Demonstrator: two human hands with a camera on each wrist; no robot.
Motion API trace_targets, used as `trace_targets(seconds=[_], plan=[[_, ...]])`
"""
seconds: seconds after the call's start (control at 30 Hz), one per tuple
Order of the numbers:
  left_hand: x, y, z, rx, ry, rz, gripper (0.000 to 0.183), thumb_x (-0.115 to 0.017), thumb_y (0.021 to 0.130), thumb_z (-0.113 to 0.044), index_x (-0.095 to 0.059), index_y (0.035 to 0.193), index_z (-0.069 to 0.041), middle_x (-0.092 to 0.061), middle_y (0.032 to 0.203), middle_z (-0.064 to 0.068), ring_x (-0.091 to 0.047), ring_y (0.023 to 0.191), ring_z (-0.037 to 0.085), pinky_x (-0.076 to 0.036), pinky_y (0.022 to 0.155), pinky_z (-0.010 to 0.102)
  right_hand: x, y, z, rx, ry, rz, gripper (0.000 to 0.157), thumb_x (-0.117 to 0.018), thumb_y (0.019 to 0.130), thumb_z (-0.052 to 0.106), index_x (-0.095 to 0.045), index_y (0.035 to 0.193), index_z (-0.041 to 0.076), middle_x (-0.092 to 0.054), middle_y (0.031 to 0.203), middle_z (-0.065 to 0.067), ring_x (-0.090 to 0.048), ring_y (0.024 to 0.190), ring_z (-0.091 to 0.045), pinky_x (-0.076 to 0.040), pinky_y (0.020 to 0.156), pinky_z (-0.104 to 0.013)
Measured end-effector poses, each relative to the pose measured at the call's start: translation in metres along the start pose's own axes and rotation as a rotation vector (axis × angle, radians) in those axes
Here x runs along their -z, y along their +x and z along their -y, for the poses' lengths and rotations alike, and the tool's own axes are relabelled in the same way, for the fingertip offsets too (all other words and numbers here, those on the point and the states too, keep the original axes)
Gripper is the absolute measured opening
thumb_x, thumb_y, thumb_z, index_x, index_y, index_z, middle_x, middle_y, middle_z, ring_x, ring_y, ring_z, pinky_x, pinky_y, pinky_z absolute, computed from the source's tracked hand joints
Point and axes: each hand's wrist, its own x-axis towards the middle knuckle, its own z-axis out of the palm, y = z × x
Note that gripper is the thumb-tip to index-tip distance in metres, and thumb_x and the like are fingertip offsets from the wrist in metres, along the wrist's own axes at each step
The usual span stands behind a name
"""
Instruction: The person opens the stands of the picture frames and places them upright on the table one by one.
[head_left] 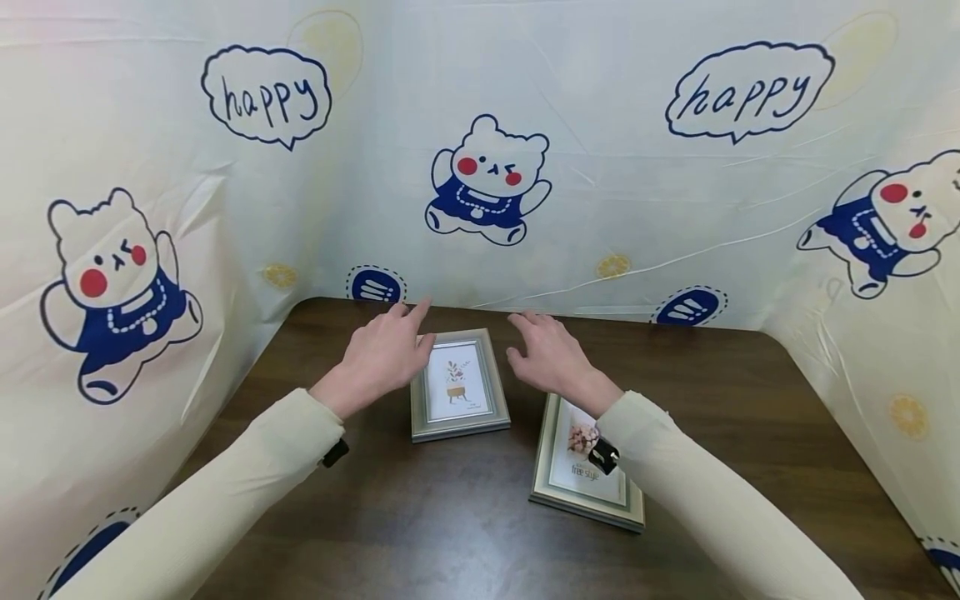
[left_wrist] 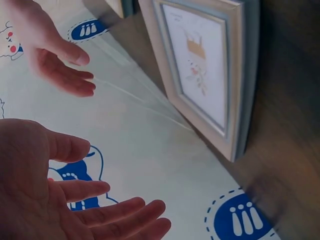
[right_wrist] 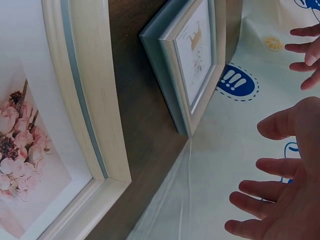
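Two picture frames lie face up on the table. The picture frame with a potted plant print [head_left: 455, 385] is left of centre, turned slightly. Over its upper left edge my left hand [head_left: 381, 348] is held with fingers spread and nothing in it. My right hand [head_left: 551, 350] hovers between the two frames, thumb and fingers apart, also holding nothing. Below its wrist lies the picture frame with pink flowers [head_left: 581, 467] and the words "free style", partly covered by my right forearm. In the right wrist view the flower frame [right_wrist: 95, 100] looms close at the left.
The dark wooden table [head_left: 450, 517] runs back to a pale curtain [head_left: 622, 200] with cartoon bears and "happy" bubbles, which encloses it behind and on both sides. Black straps [head_left: 335, 452] circle both wrists over light sleeves.
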Motion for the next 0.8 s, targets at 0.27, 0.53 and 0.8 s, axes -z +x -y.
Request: trace_targets(seconds=[0.27, 0.53, 0.8], plan=[[-0.009, -0.009, 0.007, 0.006, -0.021, 0.04, 0.06, -0.058, 0.107, -0.03, -0.044, 0.159, -0.002, -0.05, 0.15, 0.03, -0.062, 0.121, 0.043, -0.059, 0.088, 0.058, -0.009, 0.002, -0.001, -0.026, 0.079, 0.052, 0.054, -0.064, 0.101, 0.021, -0.054, 0.15, 0.0, -0.057, 0.15, -0.02, -0.054, 0.137, -0.039, -0.047, 0.11, -0.055], [-0.022, -0.018, 0.014, -0.009, -0.035, 0.069, 0.058, -0.06, 0.106, -0.028, -0.047, 0.156, 0.0, -0.051, 0.144, 0.032, -0.066, 0.099, 0.038, -0.062, 0.074, 0.05, -0.017, 0.002, 0.001, -0.052, 0.118, 0.137, 0.056, -0.064, 0.102, 0.021, -0.052, 0.153, 0.002, -0.054, 0.154, -0.016, -0.051, 0.14, -0.036, -0.046, 0.111, -0.052], [-0.034, -0.024, 0.018, 0.006, -0.079, 0.129, 0.059, -0.061, 0.105, -0.026, -0.047, 0.156, 0.001, -0.05, 0.141, 0.032, -0.062, 0.084, 0.032, -0.056, 0.061, 0.04, -0.022, 0.002, 0.007, -0.059, 0.149, 0.163, 0.057, -0.066, 0.101, 0.019, -0.051, 0.153, 0.002, -0.055, 0.153, -0.015, -0.053, 0.138, -0.034, -0.051, 0.105, -0.051]])
